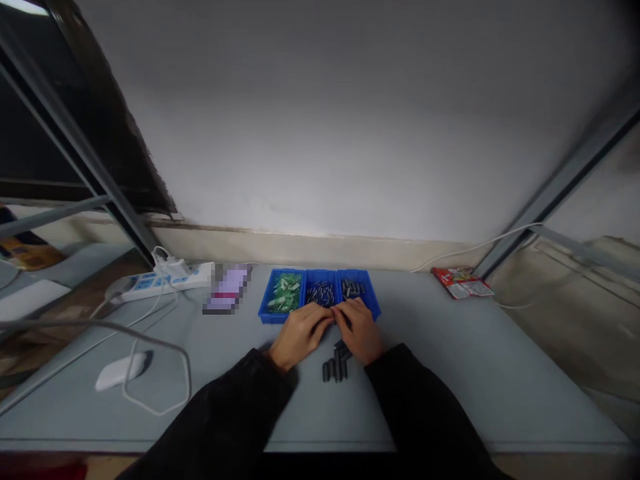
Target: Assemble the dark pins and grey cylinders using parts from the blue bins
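Observation:
My left hand (303,333) and my right hand (359,330) meet fingertip to fingertip at the front edge of the blue bins, both with pinched fingers. Whatever lies between the fingertips is too small to make out. The left blue bin (265,303) holds green and silvery pieces (287,291). Small metal pins (320,292) fill the middle bin, and black cylinders (353,288) lie in the right one. Several more black cylinders (338,365) lie on the table below my right hand, which partly hides them.
A white power strip (200,275) with plugs and a blurred-out phone-like object (229,290) lie at the left. Nearer are a white mouse (120,372) and a looping cable (187,373). A red packet (463,283) lies at the back right, beside a metal post (520,227).

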A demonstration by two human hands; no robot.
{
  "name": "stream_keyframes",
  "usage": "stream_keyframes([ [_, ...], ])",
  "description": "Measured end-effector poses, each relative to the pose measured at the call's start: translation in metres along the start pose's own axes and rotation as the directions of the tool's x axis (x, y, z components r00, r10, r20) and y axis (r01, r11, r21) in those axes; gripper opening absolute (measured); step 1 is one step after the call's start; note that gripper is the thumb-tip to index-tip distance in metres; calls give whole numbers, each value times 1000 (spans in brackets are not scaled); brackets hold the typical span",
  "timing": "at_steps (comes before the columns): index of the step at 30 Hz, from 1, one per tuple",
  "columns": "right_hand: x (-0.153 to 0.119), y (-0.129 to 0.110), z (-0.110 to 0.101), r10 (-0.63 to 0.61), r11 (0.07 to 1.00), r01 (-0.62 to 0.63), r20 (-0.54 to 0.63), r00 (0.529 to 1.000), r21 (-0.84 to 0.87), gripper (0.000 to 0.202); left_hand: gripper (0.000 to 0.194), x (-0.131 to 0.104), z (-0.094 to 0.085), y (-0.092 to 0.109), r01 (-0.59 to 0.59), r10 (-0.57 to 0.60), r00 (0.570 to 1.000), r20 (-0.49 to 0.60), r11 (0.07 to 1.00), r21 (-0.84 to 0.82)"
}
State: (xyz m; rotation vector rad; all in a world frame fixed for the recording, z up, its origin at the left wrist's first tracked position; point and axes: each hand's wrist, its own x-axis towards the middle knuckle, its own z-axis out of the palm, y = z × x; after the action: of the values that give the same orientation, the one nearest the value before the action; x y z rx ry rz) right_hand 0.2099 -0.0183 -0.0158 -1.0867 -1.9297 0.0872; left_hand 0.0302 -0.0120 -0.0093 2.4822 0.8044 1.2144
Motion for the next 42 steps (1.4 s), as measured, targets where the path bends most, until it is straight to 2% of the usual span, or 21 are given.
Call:
stream_keyframes([
  [4,-1,-8,-10,27,998,-27,-7,1000,48,29,9,5,1,5,45,-45,999,-25,999,-14],
  [7,-1,-21,-16,58,975,-62,28,998,214,14,13,4,-2,7,74,-75,990,-116,997,-18],
  [10,0,-29,-14,96,923,-117,76,992,367,15,13,0,-7,7,105,-103,985,-138,994,11],
  [13,0,-27,-8,115,888,-163,135,984,430,17,14,-1,-9,6,128,-126,983,-136,992,11],
  [16,1,-21,-5,134,862,-183,135,982,473,17,13,-1,-7,4,115,-119,979,-164,993,-35],
  [19,0,-19,-7,133,843,-183,132,982,507,15,16,-1,-5,2,85,-108,976,-189,988,-128],
  [22,0,-19,-9,122,834,-175,135,983,523,15,16,-3,-4,-1,70,-100,974,-203,986,-153],
  [30,1,-16,-3,145,820,-177,103,984,544,16,12,-4,-5,-4,29,-43,970,-240,998,-63],
  [37,0,-12,-1,240,810,-262,110,964,525,17,14,-1,-6,1,0,-13,968,-251,999,-50],
  [42,1,-11,-1,203,792,-252,149,968,556,17,6,0,-9,-1,-68,67,970,-233,998,4],
])
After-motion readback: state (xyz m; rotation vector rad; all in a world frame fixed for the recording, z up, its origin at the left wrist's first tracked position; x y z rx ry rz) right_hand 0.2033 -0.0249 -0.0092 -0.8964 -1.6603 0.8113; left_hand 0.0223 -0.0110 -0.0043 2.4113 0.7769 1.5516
